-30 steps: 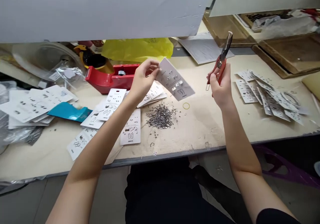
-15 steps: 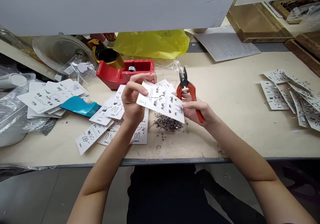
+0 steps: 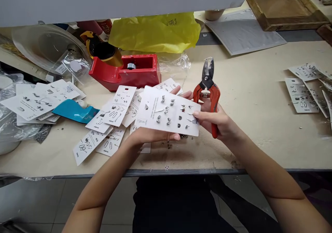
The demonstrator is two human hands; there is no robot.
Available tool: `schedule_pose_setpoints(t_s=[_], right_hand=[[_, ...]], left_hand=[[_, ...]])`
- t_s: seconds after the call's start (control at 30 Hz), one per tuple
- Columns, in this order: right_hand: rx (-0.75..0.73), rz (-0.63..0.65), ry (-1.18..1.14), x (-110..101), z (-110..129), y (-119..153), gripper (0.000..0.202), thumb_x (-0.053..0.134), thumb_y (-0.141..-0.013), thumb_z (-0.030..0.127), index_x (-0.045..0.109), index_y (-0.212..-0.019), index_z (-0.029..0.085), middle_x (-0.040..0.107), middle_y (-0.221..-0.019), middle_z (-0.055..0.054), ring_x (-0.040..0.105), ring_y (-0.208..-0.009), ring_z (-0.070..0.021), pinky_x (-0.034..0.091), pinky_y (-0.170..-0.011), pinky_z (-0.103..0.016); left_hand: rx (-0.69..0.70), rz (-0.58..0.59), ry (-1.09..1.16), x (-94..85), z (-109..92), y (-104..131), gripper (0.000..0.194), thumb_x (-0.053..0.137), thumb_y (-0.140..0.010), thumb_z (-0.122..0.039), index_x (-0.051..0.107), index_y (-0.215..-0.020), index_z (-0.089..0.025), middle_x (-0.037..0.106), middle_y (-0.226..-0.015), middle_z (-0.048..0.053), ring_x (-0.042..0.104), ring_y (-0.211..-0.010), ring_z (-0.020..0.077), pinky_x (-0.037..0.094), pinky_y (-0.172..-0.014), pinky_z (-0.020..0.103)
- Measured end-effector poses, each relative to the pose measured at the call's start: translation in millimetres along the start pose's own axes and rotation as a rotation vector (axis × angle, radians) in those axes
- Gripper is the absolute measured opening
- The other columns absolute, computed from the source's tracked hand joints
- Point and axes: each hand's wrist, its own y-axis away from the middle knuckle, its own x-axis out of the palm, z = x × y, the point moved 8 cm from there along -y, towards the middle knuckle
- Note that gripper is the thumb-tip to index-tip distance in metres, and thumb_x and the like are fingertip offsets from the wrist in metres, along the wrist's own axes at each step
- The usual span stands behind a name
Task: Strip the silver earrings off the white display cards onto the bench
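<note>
A white earring card [image 3: 168, 111] with rows of small studs hangs tilted above the table between my hands. My left hand [image 3: 153, 135] lies behind and under it, fingers stretched out past the far edge and thumb along the near edge; the card hides its palm. My right hand [image 3: 218, 120] pinches the card's right edge with the thumb. The same hand grips red-handled cutters [image 3: 214, 98], blades pointing away from me and slightly parted. A pile of small metal pieces [image 3: 168, 143] shows partly under the card.
Loose earring cards [image 3: 89, 144] overlap left of my hands, beside a teal plastic piece [image 3: 75, 111] and another card stack [image 3: 33, 103]. Behind are a red tape dispenser [image 3: 140, 75] and yellow bag [image 3: 155, 35]. More cards [image 3: 301, 96] lie right. A white panel [image 3: 116, 1] overhangs the back.
My left hand has gone from pinching the card's upper left to stretching flat beneath it. The card has turned to face me more. The right hand and cutters have shifted slightly right.
</note>
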Motion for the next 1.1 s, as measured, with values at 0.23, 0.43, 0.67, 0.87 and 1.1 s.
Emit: schedule_pose_setpoints(t_s=[0.23,0.43,0.67,0.87,1.1], right_hand=[[-0.067,-0.021,0.04,-4.8,2.6,2.2,0.029,0.064,-0.086,0.025,0.057,-0.114,0.026,0.062,-0.129,-0.005,0.057,-0.126,-0.0268,0.049,-0.103,-0.042],[-0.218,-0.125,0.7,-17.8,24.1,7.5,0.027,0.054,-0.097,0.042,0.056,-0.122,0.03,0.06,-0.097,-0.006,0.06,-0.096,-0.0242,0.048,-0.086,-0.039],[0.129,0.359,0.604,2.3,-6.2,10.8,0.039,0.04,-0.101,0.055,0.054,-0.087,0.022,0.061,-0.077,-0.003,0.057,-0.07,-0.0167,0.048,-0.068,-0.031],[0.241,0.432,0.636,7.2,-12.5,11.9,0.045,0.038,-0.1,0.059,0.053,-0.083,0.02,0.06,-0.075,-0.003,0.055,-0.067,-0.0151,0.045,-0.064,-0.029],[0.245,0.407,0.603,8.1,-14.1,9.8,0.046,0.041,-0.099,0.06,0.052,-0.08,0.02,0.058,-0.072,-0.002,0.054,-0.066,-0.0144,0.045,-0.064,-0.028]], left_hand=[[0.072,-0.048,0.053,-5.2,-8.0,7.5,0.078,0.088,-0.066,-0.042,0.05,-0.134,-0.041,0.053,-0.149,0.003,0.045,-0.145,0.0326,0.041,-0.122,0.054],[0.277,-0.311,-0.076,-38.4,-25.3,13.3,0.081,0.084,-0.07,-0.047,0.044,-0.14,-0.044,0.051,-0.148,0.0,0.042,-0.146,0.0275,0.034,-0.128,0.047],[0.373,-0.434,-0.237,-47.7,-53.4,21.9,0.072,0.087,-0.068,-0.036,0.054,-0.13,-0.051,0.056,-0.143,-0.013,0.046,-0.142,0.0214,0.036,-0.128,0.04],[0.379,-0.411,-0.375,-38.1,-64.5,26.6,0.078,0.083,-0.067,-0.017,0.055,-0.133,-0.047,0.057,-0.143,-0.016,0.049,-0.14,0.0188,0.04,-0.127,0.035],[0.332,-0.395,-0.481,-26.4,-65.6,23.7,0.078,0.083,-0.069,-0.02,0.052,-0.133,-0.052,0.056,-0.144,-0.017,0.05,-0.139,0.0166,0.042,-0.122,0.031]])
